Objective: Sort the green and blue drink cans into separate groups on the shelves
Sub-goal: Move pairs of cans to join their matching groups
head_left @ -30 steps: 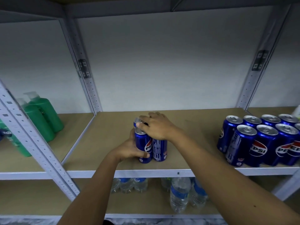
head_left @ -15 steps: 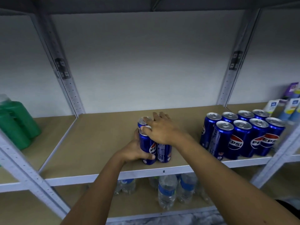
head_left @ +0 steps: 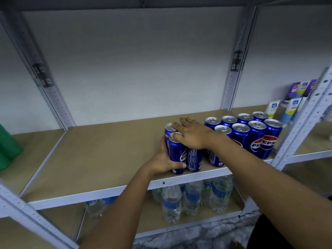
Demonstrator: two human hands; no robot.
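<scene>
While the cluster is pushed along: both hands share the load on the shelf (head_left: 100,159).
Left hand (head_left: 165,161): curled round the near can (head_left: 177,155), thumb across its front, clamped.
Right hand (head_left: 193,135): fingers straight, palm flat on the tops of the cluster, not gripping.
Cans: cluster upright near the front edge, under the right palm; blue group (head_left: 251,135) just right of that wrist.
Green cans: none in view.
Advice: slide, don't lift; keep the palm pressing down so no can tips; close the gap squarely.
</scene>
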